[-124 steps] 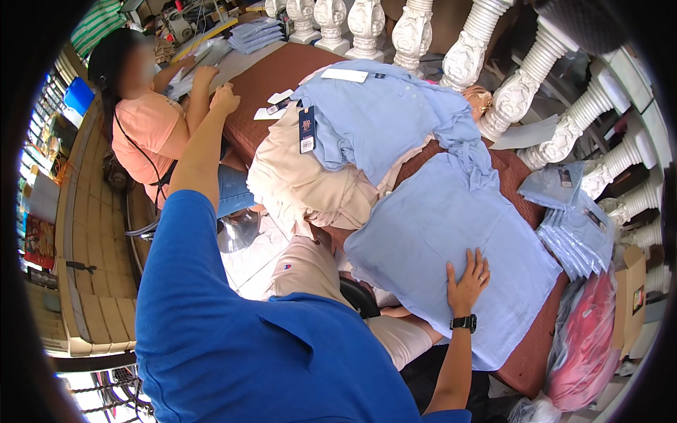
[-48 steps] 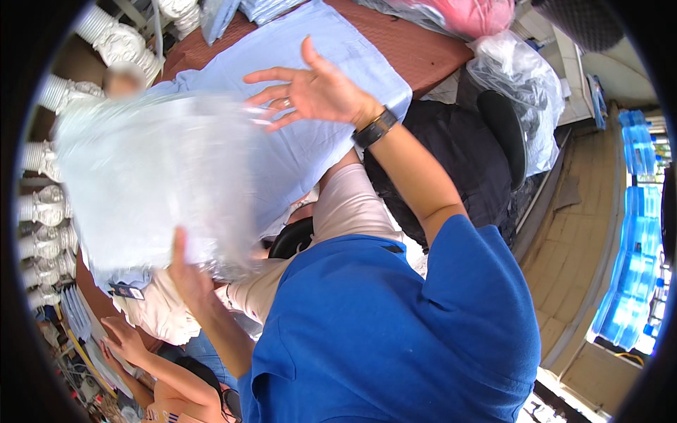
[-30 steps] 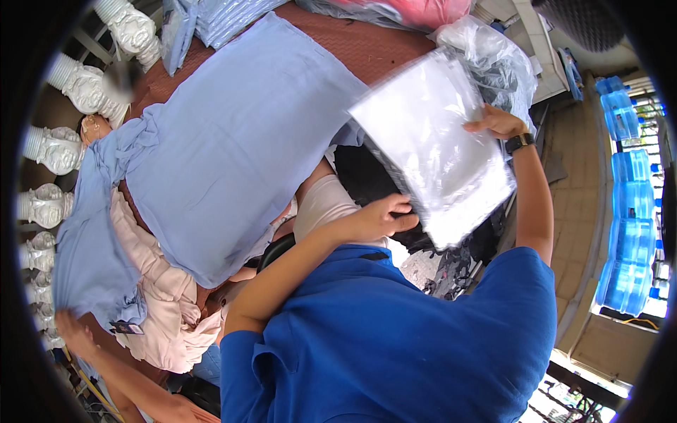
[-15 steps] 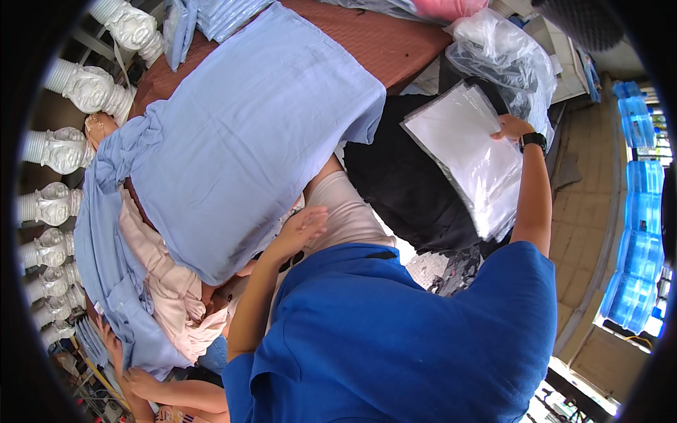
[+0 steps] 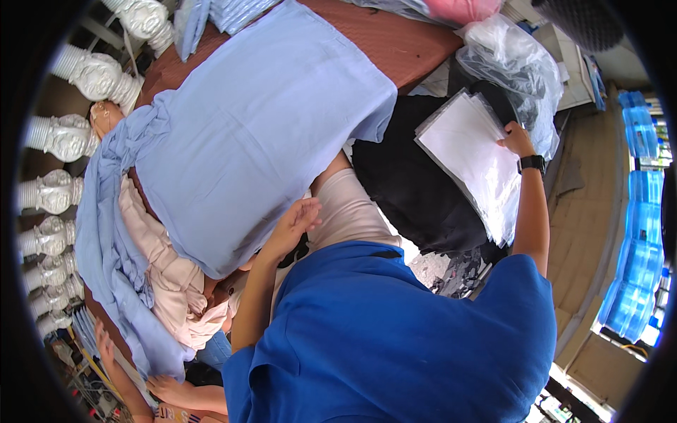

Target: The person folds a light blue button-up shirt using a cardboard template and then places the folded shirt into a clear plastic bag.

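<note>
My right hand (image 5: 518, 139), with a black watch on its wrist, grips the upper right edge of a stack of clear plastic bags (image 5: 474, 144) with white sheets showing in them. The stack lies over a heap of black cloth (image 5: 416, 190). My left hand (image 5: 300, 218) is raised over my lap with its fingers loosely stretched, holding nothing. Right by it is the near edge of a light blue garment (image 5: 261, 127), spread flat on the brown-covered table (image 5: 395, 46).
Crumpled blue and pink cloth (image 5: 169, 282) hangs off the table's left side. At lower left are another person's hands (image 5: 169, 388). White balusters (image 5: 56, 190) line the left; folded blue garments in plastic (image 5: 240, 14) lie at the back. Blue water bottles (image 5: 638, 240) stand far right.
The view has shifted slightly. My left hand has moved a little toward the blue garment's edge. The other person's hand has lifted off the hanging blue cloth. My right hand keeps its hold.
</note>
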Available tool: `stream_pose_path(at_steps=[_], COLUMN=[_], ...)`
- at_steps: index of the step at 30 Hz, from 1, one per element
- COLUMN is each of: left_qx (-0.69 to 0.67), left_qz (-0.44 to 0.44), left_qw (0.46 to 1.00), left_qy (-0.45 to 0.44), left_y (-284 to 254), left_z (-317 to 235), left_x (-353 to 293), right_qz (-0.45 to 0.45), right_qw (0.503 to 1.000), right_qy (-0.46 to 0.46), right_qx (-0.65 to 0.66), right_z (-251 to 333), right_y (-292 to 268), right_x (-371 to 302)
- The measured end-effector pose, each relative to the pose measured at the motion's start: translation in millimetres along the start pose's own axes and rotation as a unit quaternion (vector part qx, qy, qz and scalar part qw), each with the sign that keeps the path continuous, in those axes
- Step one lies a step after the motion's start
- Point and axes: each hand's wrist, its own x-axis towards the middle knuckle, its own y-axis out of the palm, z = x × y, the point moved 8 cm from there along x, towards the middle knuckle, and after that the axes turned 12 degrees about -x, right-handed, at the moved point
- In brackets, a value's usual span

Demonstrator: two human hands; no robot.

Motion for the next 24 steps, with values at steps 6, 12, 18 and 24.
stream_pose_path(at_steps=[6, 12, 18, 24], left_qx=[0.030, 0.283, 0.184, 0.129], left_qz=[-0.030, -0.172, -0.292, -0.164], left_qw=[0.999, 0.935, 0.937, 0.978], left_qy=[0.031, -0.124, -0.060, 0.009], left_y=[-31.0, -136.5, -156.3, -104.5], left_z=[-10.4, 77.8, 96.8, 44.6], left_x=[-40.3, -147.8, -176.2, -128.7], right_qz=[-0.046, -0.194, -0.012, -0.038], right_qw=[0.998, 0.973, 0.982, 0.987], right_qy=[0.020, -0.106, -0.171, -0.152], right_qx=[-0.042, -0.073, -0.086, -0.025], right_z=[17.0, 107.0, 204.2, 194.9], right_y=[-29.2, -79.9, -27.4, 14.5], right_x=[-14.3, -64.0, -102.0, -143.5])
